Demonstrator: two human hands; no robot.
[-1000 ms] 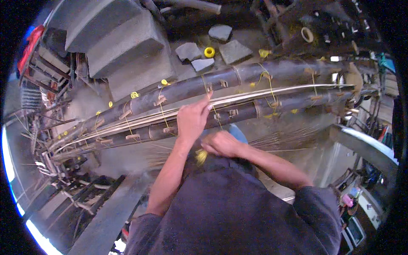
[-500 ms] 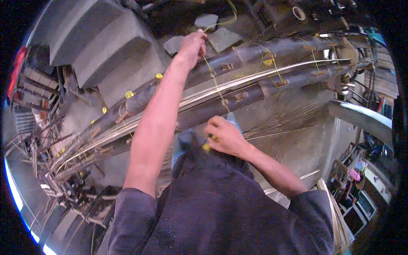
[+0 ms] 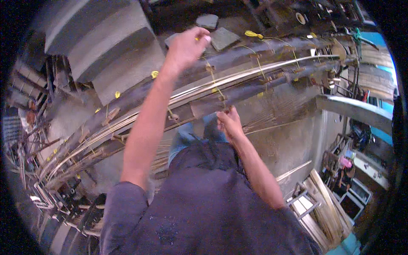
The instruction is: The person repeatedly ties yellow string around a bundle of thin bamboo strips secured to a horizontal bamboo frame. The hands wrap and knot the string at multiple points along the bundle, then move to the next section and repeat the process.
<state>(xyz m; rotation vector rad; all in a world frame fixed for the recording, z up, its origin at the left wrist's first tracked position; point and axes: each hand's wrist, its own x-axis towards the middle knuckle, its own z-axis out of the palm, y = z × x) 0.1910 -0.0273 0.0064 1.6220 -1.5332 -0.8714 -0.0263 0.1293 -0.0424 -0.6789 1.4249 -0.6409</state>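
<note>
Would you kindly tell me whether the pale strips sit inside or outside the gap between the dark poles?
Inside: the pale strips run lengthwise between the far pole and the near pole.

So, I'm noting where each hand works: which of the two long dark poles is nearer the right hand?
The near pole, on the body side of the pale strips, just ahead of the right hand; the far pole lies beyond those strips.

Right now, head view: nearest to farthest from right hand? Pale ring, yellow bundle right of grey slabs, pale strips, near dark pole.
1. Near dark pole: just ahead of right hand
2. Pale strips: between it and far pole
3. Yellow bundle: ahead-right, past that pole
4. Pale ring: upper right
</note>
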